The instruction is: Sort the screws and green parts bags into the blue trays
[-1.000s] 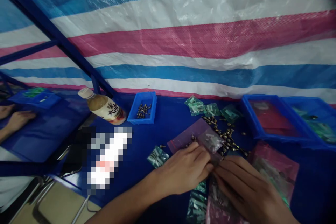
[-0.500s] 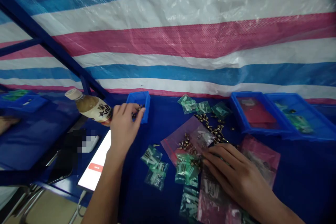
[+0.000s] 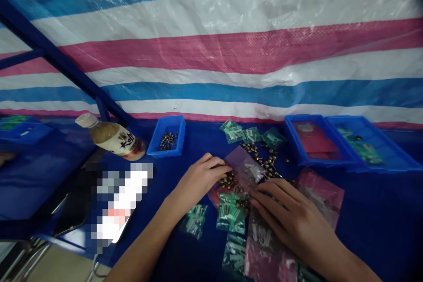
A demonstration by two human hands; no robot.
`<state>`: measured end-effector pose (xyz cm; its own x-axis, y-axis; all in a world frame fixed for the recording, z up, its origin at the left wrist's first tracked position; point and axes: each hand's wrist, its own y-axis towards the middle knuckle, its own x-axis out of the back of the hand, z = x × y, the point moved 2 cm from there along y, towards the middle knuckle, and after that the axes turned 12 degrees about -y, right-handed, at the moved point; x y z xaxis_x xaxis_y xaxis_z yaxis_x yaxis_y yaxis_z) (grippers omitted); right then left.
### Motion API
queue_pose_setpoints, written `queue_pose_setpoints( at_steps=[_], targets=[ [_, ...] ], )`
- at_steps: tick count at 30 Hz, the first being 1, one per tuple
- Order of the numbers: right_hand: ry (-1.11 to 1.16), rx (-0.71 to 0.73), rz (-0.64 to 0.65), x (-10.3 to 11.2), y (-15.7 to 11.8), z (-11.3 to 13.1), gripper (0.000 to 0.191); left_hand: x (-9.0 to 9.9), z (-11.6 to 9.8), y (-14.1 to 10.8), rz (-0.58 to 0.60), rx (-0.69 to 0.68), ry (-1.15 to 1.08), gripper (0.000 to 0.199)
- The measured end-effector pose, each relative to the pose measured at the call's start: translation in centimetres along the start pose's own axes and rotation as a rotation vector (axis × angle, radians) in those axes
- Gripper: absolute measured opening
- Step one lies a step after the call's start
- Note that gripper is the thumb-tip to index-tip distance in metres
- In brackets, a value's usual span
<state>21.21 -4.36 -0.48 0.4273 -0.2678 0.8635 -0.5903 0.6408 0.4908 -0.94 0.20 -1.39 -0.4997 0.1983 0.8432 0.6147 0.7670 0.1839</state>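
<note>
My left hand (image 3: 205, 174) reaches over small brass-coloured screws (image 3: 228, 180) heaped on a pink plastic bag (image 3: 243, 158). Its fingers are bent and close together, and what they hold, if anything, is hidden. With fingers and thumb closed, my right hand (image 3: 294, 213) grips the near edge of that bag, beside more screws. Below the heap lies a green packet (image 3: 229, 216) with white pieces inside. A second pink bag (image 3: 264, 246) lies partly under my right hand. More loose screws (image 3: 269, 163) are scattered just beyond the right fingers.
A small blue bin (image 3: 167, 136) holds screws, next to a drink bottle (image 3: 114, 139). Green packets (image 3: 234, 132) lie near the striped sheet. Two blue trays (image 3: 353, 163) at right hold pink and green bags. At left lies a phone (image 3: 124, 207), partly pixelated.
My left hand has come away from the blue bin and moved right and down to the screws on the pink bag. The right hand stays almost where it was.
</note>
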Motion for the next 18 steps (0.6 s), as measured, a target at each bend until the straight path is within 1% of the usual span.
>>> queue_pose_setpoints(
  at_steps=[4, 8, 11, 13, 15, 18],
  targets=[
    [-0.004, 0.006, 0.001, 0.2, -0.1, 0.0, 0.017, 0.2, 0.9, -0.1, -0.051, 0.043, -0.081, 0.010],
    [-0.007, 0.016, 0.005, 0.4, 0.0, -0.2, 0.018, 0.4, 0.8, -0.1, -0.128, 0.103, -0.144, 0.005],
    [0.021, -0.003, 0.007, 0.5, 0.1, -0.4, 0.019, 0.7, 0.1, -0.2, -0.221, 0.089, -0.224, 0.004],
    [0.076, -0.048, 0.020, 0.4, 0.1, -0.5, 0.022, 0.7, -0.7, -0.2, -0.256, 0.056, -0.307, 0.007],
    [0.152, -0.112, 0.056, 0.2, 0.0, -0.6, 0.025, 0.4, -1.6, -0.1, -0.250, 0.016, -0.383, 0.012],
    [0.251, -0.183, 0.132, -0.3, -0.2, -0.6, 0.023, -0.5, -3.0, -0.1, -0.204, -0.052, -0.447, 0.016]
  ],
)
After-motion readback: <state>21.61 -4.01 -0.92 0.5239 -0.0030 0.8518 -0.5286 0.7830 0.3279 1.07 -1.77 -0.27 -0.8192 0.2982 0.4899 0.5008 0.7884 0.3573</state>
